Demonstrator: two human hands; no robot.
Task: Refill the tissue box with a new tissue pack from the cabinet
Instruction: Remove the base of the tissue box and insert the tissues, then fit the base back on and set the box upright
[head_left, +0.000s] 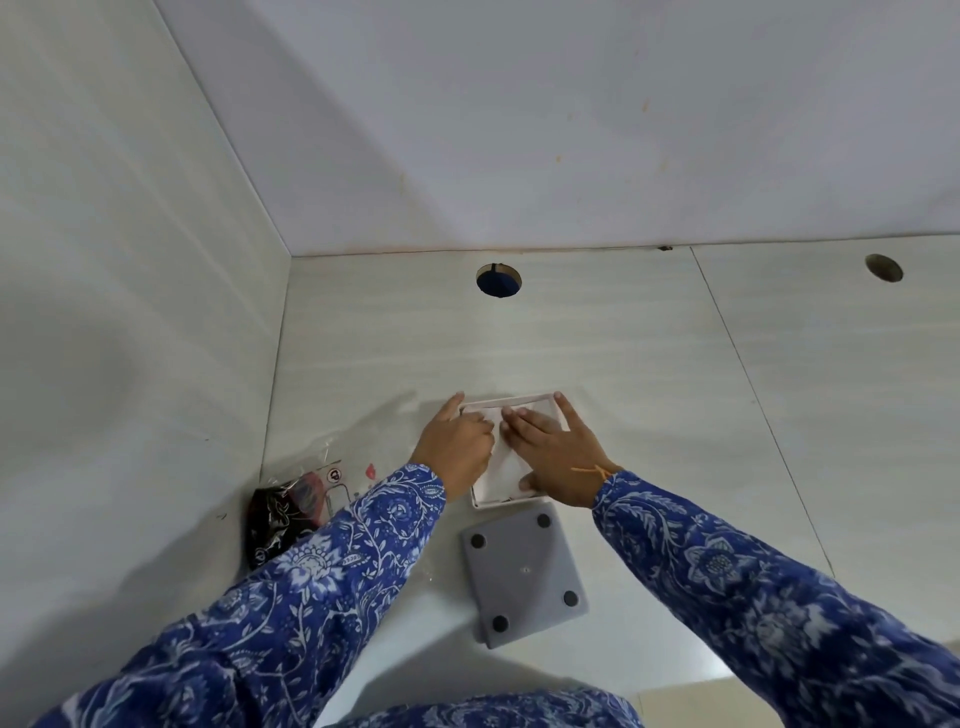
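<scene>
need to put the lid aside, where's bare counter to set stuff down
Bare counter runs right of the tissue box and behind it toward the round hole. The left corner is crowded by the crumpled wrapper; the grey base plate fills the front.

Soft, even, fairly dim light from above; broad shadows fall on the left wall (104, 364) and beneath the sleeves (332, 571). Wide-angle distortion bends the edges; focus is slightly soft, without glare.
</scene>
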